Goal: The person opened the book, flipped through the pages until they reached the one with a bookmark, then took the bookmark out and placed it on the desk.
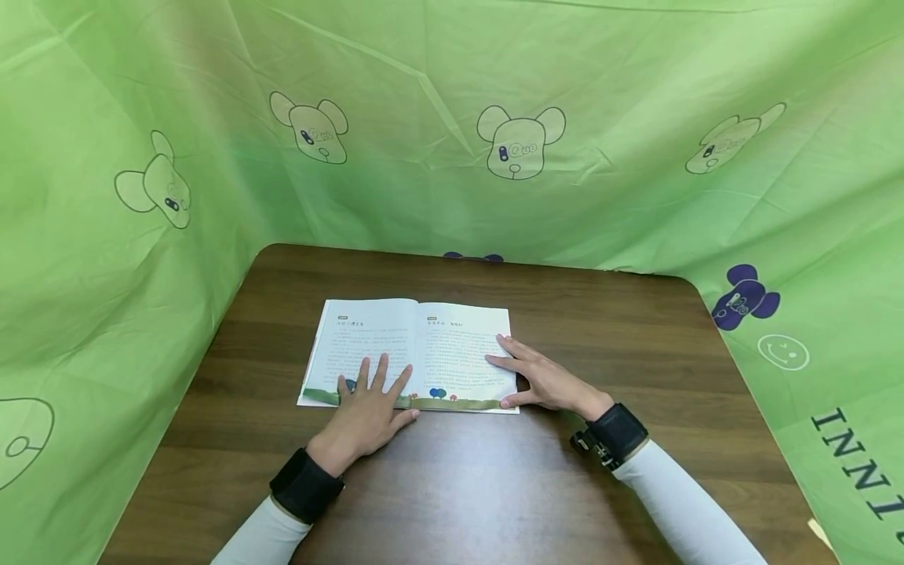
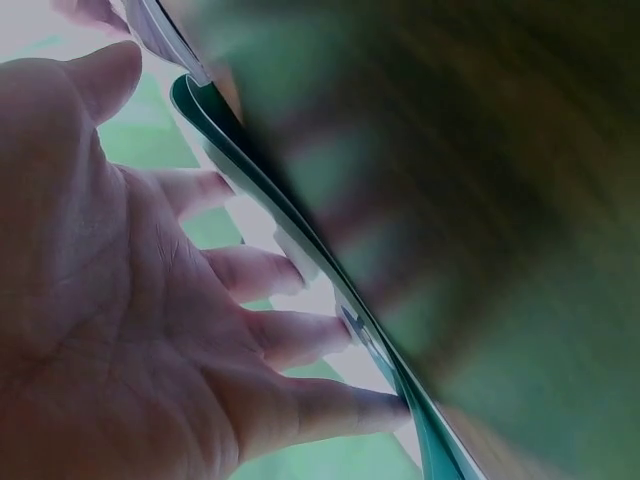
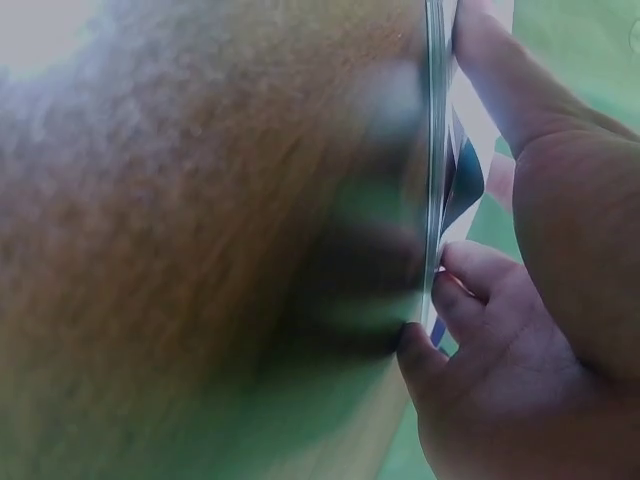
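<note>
Open book (image 1: 455, 357) on the worktop (image 1: 452, 494), long axis left to right, top pointing away. Left hand (image 1: 363, 420), fingers splayed, rests on its near left part; right hand (image 1: 547, 380), fingers extended, touches its right edge; neither grips.

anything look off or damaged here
The book lies open, with no spill or tear showing. The one odd spot is a pale patch at the right edge of the table, low in the head view: it breaks the brown, but is too small to identify.
</note>
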Motion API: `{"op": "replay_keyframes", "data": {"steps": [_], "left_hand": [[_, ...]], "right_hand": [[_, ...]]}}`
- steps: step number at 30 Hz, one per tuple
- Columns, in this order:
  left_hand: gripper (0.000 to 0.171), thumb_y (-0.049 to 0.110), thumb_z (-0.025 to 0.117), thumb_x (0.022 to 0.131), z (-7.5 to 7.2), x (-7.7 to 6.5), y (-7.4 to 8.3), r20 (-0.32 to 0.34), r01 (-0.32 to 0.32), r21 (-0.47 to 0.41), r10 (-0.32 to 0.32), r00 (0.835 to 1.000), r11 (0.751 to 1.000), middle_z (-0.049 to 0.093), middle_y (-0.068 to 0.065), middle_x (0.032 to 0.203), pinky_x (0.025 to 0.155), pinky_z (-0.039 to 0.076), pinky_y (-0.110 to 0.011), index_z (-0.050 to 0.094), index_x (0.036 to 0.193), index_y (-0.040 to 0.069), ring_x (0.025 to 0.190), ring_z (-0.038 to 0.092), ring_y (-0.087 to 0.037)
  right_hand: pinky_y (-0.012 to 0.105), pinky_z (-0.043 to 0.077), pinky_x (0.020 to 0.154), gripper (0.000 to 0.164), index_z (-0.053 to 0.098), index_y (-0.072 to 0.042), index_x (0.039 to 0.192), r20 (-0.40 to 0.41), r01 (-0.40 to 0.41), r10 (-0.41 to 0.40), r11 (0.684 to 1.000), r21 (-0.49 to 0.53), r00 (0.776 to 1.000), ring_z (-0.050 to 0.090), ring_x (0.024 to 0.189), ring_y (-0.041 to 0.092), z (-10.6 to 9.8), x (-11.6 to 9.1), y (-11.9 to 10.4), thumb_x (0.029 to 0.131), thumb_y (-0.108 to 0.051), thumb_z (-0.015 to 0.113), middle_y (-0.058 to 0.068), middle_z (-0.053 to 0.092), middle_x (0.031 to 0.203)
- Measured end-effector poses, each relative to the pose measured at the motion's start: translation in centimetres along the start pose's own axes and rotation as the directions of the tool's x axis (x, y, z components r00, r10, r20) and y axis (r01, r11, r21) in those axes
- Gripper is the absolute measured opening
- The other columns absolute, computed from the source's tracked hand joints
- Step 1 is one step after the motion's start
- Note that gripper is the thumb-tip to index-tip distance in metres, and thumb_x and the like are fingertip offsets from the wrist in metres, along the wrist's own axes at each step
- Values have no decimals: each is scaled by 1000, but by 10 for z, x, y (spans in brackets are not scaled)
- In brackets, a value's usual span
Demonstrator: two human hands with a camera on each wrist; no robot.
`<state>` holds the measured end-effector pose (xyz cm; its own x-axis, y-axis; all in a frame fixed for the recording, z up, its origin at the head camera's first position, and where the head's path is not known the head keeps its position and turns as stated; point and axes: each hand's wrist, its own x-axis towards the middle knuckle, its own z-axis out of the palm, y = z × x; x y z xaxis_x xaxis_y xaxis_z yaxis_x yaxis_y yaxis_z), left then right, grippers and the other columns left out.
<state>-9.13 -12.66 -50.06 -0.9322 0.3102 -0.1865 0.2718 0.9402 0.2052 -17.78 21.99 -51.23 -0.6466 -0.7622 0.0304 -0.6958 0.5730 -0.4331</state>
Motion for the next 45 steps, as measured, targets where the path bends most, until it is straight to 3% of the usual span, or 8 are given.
{"op": "replay_keyframes", "data": {"steps": [13, 20, 25, 34, 45], "left_hand": [[80, 66, 41, 92, -3, 1, 5, 20, 8, -6, -8, 1000, 1000, 18, -29, 160, 101, 23, -77, 30, 157, 21, 143, 13, -54], [83, 65, 44, 91, -3, 3, 10, 34, 33, -19, -33, 999, 999, 13, -23, 163, 100, 18, -79, 29, 158, 19, 147, 8, -47], [85, 64, 46, 91, -2, 4, 16, 6, 22, -12, -22, 1000, 1000, 15, -18, 164, 95, 19, -82, 33, 155, 11, 148, 10, -42], [88, 67, 46, 90, 2, 9, 23, -38, -2, 56, 4, 999, 998, 26, -26, 159, 95, 29, -78, 41, 148, 1, 143, 21, -50], [97, 77, 45, 82, 0, 16, 36, -87, 46, 100, -37, 995, 994, 31, -29, 154, 91, 37, -75, 49, 139, -1, 137, 30, -54]], "right_hand": [[50, 34, 110, 72, 53, -11, 144, -32, -39, 38, 999, -31, 999, 29, 145, 33, -2, 5, -11, 84, -46, 70, 21, 33, 157], [50, 36, 109, 67, 56, -9, 140, -87, -42, 35, 996, -81, 996, 34, 142, 35, 2, 8, -13, 86, -47, 68, 23, 38, 154], [51, 38, 107, 62, 60, -9, 136, -128, -41, 27, 993, -112, 991, 39, 139, 37, 6, 10, -14, 88, -46, 66, 25, 42, 150], [49, 44, 102, 56, 63, -9, 134, -133, -118, 100, 984, -136, 986, 47, 134, 31, 4, 14, -20, 88, -41, 67, 21, 49, 147], [47, 50, 95, 46, 67, -4, 127, -189, -149, 117, 975, -166, 975, 55, 126, 30, 1, 18, -21, 88, -29, 70, 20, 56, 139]]}}
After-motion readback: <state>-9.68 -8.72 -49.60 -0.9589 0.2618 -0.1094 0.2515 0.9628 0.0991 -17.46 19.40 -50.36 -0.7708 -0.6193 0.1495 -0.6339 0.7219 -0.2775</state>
